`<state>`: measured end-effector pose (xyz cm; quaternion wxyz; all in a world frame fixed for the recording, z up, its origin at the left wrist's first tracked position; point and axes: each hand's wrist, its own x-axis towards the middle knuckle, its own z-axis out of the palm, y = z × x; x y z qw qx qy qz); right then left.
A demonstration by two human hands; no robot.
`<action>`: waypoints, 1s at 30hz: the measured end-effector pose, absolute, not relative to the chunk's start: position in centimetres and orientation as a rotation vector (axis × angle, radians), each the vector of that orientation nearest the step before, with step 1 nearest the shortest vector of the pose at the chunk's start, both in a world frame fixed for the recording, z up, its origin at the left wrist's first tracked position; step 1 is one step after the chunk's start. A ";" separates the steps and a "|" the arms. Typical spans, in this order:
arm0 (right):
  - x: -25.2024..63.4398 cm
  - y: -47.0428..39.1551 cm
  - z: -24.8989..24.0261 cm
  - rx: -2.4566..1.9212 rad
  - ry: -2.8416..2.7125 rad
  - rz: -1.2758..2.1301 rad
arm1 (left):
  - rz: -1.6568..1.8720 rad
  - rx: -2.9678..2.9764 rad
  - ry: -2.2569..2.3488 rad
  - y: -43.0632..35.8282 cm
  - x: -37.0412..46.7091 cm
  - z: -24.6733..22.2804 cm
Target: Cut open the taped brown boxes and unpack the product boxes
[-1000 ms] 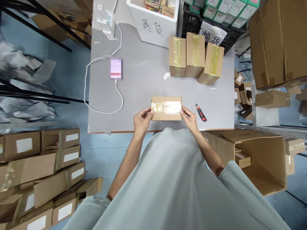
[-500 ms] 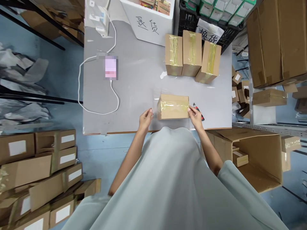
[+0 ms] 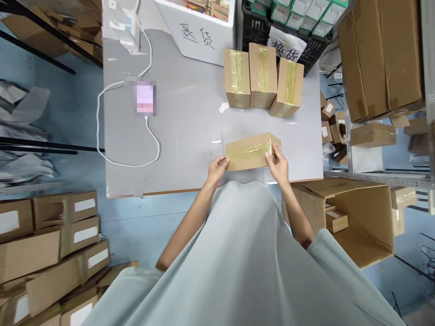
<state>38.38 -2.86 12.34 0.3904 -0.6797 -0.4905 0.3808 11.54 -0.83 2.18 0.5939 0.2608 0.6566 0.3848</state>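
A small cardboard box [image 3: 249, 153] with clear yellowish tape along its top is held at the near edge of the grey table [image 3: 183, 108]. My left hand [image 3: 217, 170] grips its left end, thumb and fingers pinched at the near corner. Around the right end closes my right hand [image 3: 277, 165], thumb on the taped face and fingers over the far side. The box sits slightly slanted, its right end farther from me. Whether its underside touches the table I cannot tell. The red and black cutter seen earlier by my right hand is hidden now.
Three taped cardboard boxes [image 3: 263, 74] stand at the table's back right, before a black crate [image 3: 251, 29] of green-and-white boxes. A white bin [image 3: 204, 38] is left of it. A white cable [image 3: 98, 113] loops on the left. A large open carton [image 3: 374, 222] stands at right.
My left hand has moved right and taken hold of the box's left end. My right hand has shifted further over the right end. The box has turned and tilted slightly. The whole view has shifted.
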 end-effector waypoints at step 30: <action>37.0 -1.7 3.1 -1.704 -1.081 1.412 | 0.843 0.397 1.808 -2.0 0.7 -0.4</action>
